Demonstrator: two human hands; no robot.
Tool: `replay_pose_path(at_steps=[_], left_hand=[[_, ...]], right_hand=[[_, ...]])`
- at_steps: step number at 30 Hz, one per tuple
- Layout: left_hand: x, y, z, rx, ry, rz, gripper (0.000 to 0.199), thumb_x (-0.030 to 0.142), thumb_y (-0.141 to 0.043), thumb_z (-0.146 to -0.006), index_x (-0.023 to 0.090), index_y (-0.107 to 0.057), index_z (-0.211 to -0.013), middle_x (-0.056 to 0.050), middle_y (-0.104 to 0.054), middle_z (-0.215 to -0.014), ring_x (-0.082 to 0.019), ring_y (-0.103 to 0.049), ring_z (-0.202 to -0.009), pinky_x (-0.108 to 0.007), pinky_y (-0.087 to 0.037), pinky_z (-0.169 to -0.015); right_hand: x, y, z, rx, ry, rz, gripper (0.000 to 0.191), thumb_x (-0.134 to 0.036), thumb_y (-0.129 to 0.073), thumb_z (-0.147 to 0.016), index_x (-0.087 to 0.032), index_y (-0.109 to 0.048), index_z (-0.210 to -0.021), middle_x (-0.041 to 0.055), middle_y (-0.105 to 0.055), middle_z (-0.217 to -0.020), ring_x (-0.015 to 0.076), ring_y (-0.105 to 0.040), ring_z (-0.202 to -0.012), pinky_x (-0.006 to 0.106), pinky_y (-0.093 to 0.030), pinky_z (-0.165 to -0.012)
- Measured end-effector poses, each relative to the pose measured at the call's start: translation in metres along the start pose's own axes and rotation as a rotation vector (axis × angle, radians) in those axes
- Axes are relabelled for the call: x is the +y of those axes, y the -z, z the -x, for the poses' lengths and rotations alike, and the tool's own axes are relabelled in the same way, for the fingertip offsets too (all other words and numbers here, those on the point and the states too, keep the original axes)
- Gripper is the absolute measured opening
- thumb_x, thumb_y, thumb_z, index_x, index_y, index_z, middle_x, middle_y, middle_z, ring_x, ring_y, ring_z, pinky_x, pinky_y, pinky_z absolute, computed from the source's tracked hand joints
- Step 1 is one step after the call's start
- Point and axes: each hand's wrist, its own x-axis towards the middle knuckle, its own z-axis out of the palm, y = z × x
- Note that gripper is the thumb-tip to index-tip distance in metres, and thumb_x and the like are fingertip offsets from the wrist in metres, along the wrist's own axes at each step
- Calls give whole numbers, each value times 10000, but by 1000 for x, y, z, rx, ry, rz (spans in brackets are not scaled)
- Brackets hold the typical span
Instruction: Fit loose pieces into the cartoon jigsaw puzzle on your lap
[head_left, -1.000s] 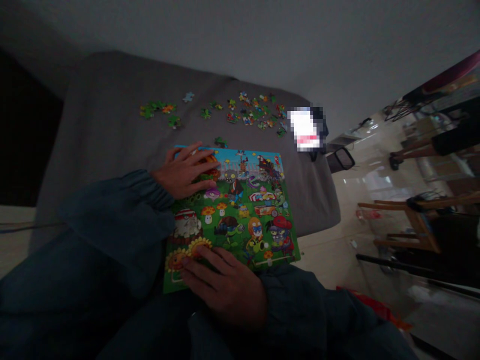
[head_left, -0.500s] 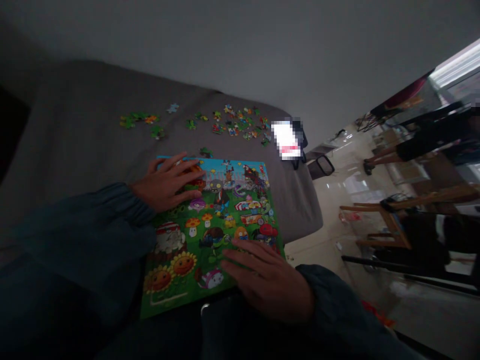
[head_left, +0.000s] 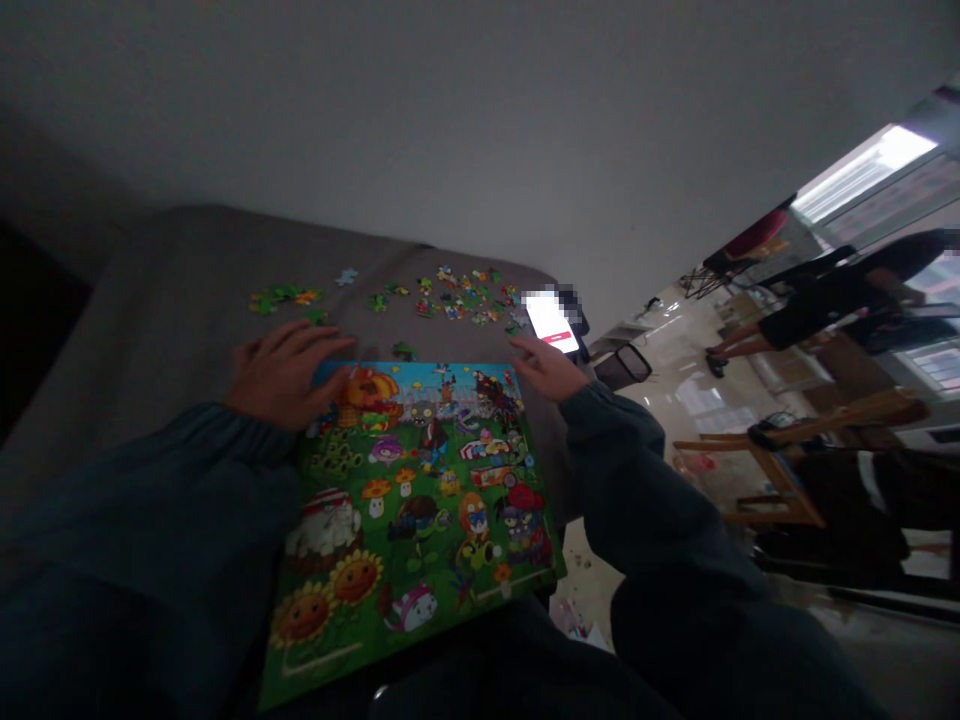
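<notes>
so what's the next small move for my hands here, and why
Probably pick up the loose jigsaw piece with your left hand. That hand is at the corner of the puzzle board, and this piece lies just past the board's edge, closer than the other loose pieces scattered on the grey fabric.

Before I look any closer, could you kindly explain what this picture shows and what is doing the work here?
This is no machine: these are a person's two bare hands, filmed by one camera worn on their head, looking forward and down. The left hand rests at the upper left of a colourful cartoon jigsaw puzzle, and the right hand is by its upper right corner; neither visibly holds anything. Loose jigsaw pieces lie beyond it on a grey cloth surface, near a lit phone. Another person is in the background at the far right.
</notes>
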Motion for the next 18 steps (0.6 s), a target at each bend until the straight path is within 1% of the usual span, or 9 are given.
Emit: replay_pose_path(at_steps=[2,4,6,9,11,14,16,18], left_hand=[[-3,-2,-1,22,-1,7,659,645,-266,-936,225,-584,-1332,-65,-538,-1443,-397,-377,-1383,-614,-327,-1016],[-5,-4,-2,45,1,6,639,648,-269,-938,251,-600,-1313,-54,-555,-1425,-393,-392,-1371,-609,-341,-1000],[-4,-3,-2,55,1,6,563,596,-295,-951,279,-606,-1296,-69,-568,-1414,-376,-398,-1371,-606,-349,-997],[-1,0,-1,63,-11,18,481,508,-342,-953,275,-613,-1274,-110,-581,-1395,-367,-403,-1371,-618,-344,-996],[1,2,0,61,-20,24,475,493,-347,-950,266,-618,-1268,-114,-581,-1394,-374,-401,-1371,-621,-342,-995],[1,2,0,54,-29,29,475,491,-346,-944,280,-621,-1269,-100,-575,-1402,-376,-392,-1379,-609,-342,-997],[0,1,1,53,-30,35,462,473,-351,-942,289,-626,-1264,-97,-577,-1400,-372,-386,-1383,-605,-334,-1004],[-1,-1,1,52,-37,41,448,455,-355,-945,291,-632,-1257,-96,-581,-1394,-364,-384,-1384,-602,-324,-1012]], right_hand=[[12,-7,-29,40,-68,55,419,-189,-542,-918,-68,-580,-1318,208,-638,-1236,277,-631,-1105,434,-507,-974],[22,-11,-50,69,-121,104,399,-203,-549,-914,-83,-601,-1291,202,-634,-1217,293,-607,-1118,455,-476,-993],[29,-13,-64,74,-142,139,382,-240,-585,-900,-110,-631,-1256,182,-640,-1179,299,-596,-1102,456,-463,-990],[35,-12,-80,62,-131,166,383,-293,-608,-895,-107,-658,-1226,176,-642,-1133,301,-593,-1056,444,-462,-961],[35,-10,-88,58,-104,173,392,-313,-573,-922,-104,-654,-1244,178,-639,-1133,298,-588,-1055,437,-454,-960],[28,-9,-97,47,-43,171,398,-322,-550,-945,-125,-645,-1278,173,-634,-1173,293,-564,-1108,434,-425,-994],[21,-11,-101,34,-8,164,395,-320,-589,-928,-141,-656,-1273,169,-628,-1199,299,-542,-1143,448,-402,-1017],[12,-13,-104,23,10,157,375,-304,-647,-891,-152,-684,-1231,167,-623,-1211,313,-524,-1160,477,-382,-1026]])
